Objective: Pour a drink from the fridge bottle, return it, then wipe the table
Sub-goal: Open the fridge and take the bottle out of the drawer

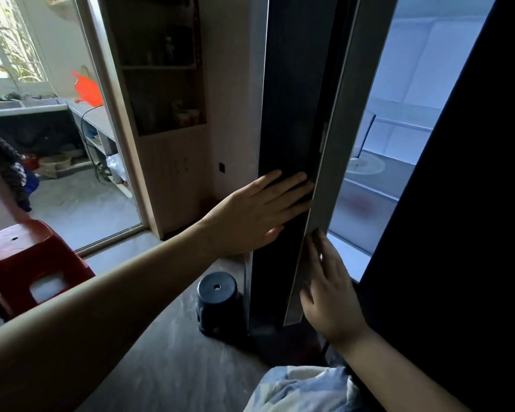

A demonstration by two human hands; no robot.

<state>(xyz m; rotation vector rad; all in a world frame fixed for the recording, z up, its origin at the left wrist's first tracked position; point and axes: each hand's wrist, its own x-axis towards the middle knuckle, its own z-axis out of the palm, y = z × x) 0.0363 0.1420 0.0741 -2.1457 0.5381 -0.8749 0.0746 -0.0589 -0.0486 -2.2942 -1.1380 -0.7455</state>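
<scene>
Two stools on the floor by my count: a red plastic one (33, 263) at far left, cut by the frame edge, and a small dark round one (219, 301) standing just beside the foot of the fridge. Between them, through a doorway, I see one sink counter (24, 107) with one faucet and one orange object (88, 89) I cannot identify. One wooden shelf unit (164, 84) follows; its contents are too dim to count.

Two bare hands are in view. The left hand (250, 212) lies flat and open on the dark fridge door (292, 114), fingers spread, tips hooked at the door's edge. The right hand (330, 292) is open too, its fingers (315, 248) pressed along the pale metal edge strip (330, 173); neither holds any loose item.

One lit gap shows the fridge interior (399, 129), with pale shelves, blurred. I cannot make out the bottle anywhere. The far right is black, hiding the rest.
</scene>
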